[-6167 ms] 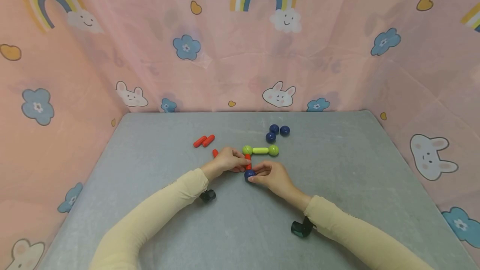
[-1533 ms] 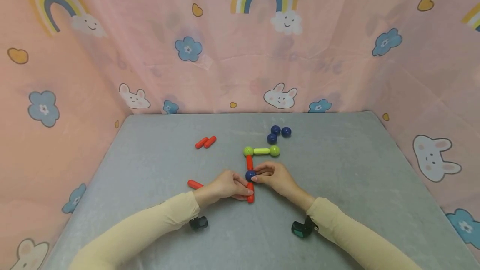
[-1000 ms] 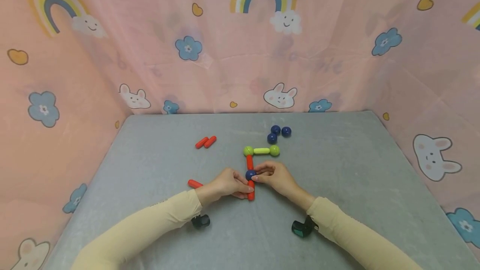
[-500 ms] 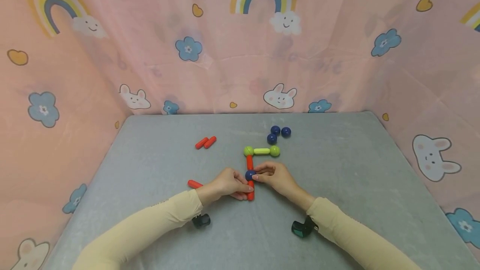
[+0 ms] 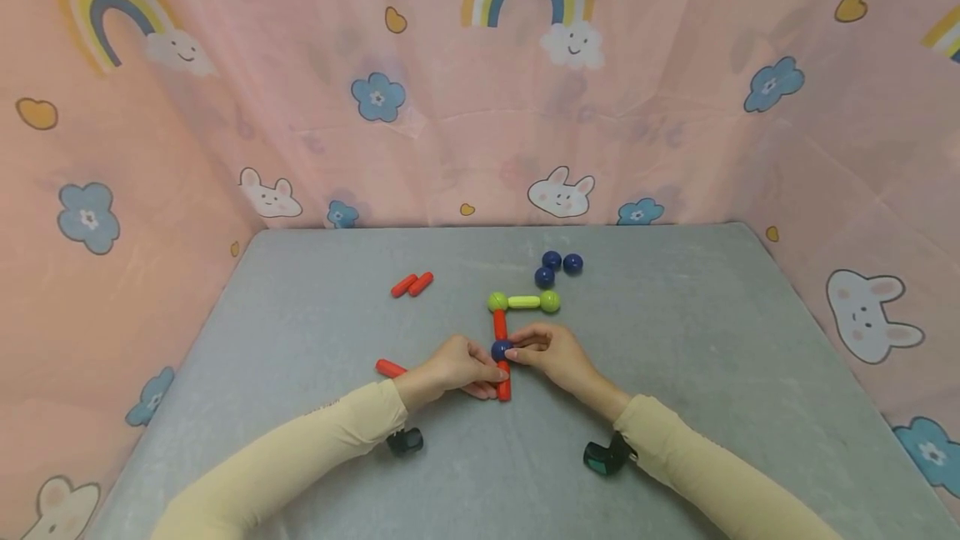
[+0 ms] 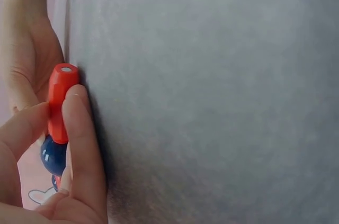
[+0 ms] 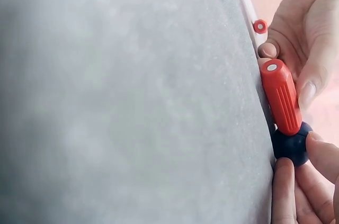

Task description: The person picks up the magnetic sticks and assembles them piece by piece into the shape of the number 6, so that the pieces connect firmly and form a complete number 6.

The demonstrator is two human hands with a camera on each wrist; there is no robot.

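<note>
Rods and balls assembled on a grey table. The tabletop is matte and faintly mottled; behind it a thin pink cloth, printed with rainbows and rabbits, hangs in soft folds. The balls are smooth and round, the rods slim and bevelled. The lower red rod, near the table's middle, shows flat facets, fine lengthwise grooves and a pale disc set in its free end; its other end touches a glossy dark blue ball. Beyond this ball, an upper red rod runs to the first of two green balls, which a yellow-green rod links in a bar toward the person's right. The left hand pinches the lower red rod, thumb and fingers set narrowly about it; the right hand holds the dark blue ball between thumb and fingers. Two red rods lie side by side farther off, a single red rod beside the left wrist, and three blue balls cluster beyond the green bar. Compared with six seconds earlier, the left hand has shifted from the upper red rod to the lower, which now lengthens the row toward the person, while the right hand keeps its ball
</note>
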